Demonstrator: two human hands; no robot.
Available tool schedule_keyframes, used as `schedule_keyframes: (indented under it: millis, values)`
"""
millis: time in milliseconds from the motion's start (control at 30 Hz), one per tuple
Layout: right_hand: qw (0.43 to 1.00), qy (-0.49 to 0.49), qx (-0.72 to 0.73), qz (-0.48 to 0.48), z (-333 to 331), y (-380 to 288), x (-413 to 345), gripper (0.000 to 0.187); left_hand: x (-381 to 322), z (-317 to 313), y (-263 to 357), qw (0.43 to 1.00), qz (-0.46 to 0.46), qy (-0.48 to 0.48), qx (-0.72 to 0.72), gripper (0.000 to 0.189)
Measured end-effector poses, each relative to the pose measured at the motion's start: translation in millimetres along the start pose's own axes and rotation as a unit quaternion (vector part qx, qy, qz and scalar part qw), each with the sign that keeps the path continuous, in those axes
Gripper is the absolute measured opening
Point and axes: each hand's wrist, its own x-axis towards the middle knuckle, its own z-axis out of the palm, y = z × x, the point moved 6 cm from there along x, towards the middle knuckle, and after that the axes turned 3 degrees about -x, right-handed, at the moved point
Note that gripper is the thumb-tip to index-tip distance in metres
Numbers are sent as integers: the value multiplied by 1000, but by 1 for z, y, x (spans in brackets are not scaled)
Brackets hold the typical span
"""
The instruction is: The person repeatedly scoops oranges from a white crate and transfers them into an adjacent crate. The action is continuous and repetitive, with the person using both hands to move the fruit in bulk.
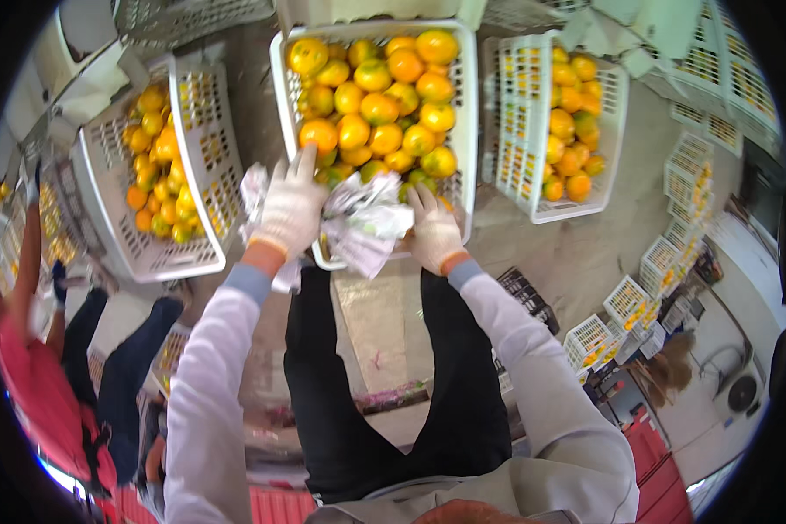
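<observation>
A white plastic crate point(469, 98) of orange and green-tinged citrus fruit point(378, 108) stands before me. My left hand point(289, 208), in a white knit glove, reaches over its near left corner, fingertips touching an orange fruit point(318, 135). Crumpled printed paper point(365, 223) lies over the near side, between my hands. More crumpled paper point(255, 187) sticks out beside and beneath my left hand. My right hand point(435, 230), gloved alike, rests at the near right corner with its fingertips down among the fruit. Whether those fingers grip a fruit is hidden.
A tilted fruit crate point(200, 223) stands on the left, another crate point(540, 190) on the right. A person in a red top point(46, 399) works at far left. Several smaller fruit crates point(629, 301) line the right side. A dark crate point(529, 298) lies beyond my right forearm.
</observation>
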Motion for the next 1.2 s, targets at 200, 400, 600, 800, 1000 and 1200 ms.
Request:
schedule_keyframes:
  millis: [200,400,600,800,1000,1200]
  values:
    - [981,84,56,165,-89,50,-24,46,-60,22,-5,939,-66,-7,-337,50]
    - [808,44,554,196,-120,77,46,62,-89,75,-19,720,-262,57,-640,69]
    - [825,15,548,138,-102,59,151,71,-29,91,22,369,-352,97,-855,33]
    - [940,110,319,45,-110,66,126,59,24,95,58,298,-298,111,-900,51]
    - [928,271,257,-17,-203,86,141,38,38,74,66,317,-273,93,-904,54]
    - [974,101,198,-40,-189,13,172,51,53,67,54,298,-277,133,-904,52]
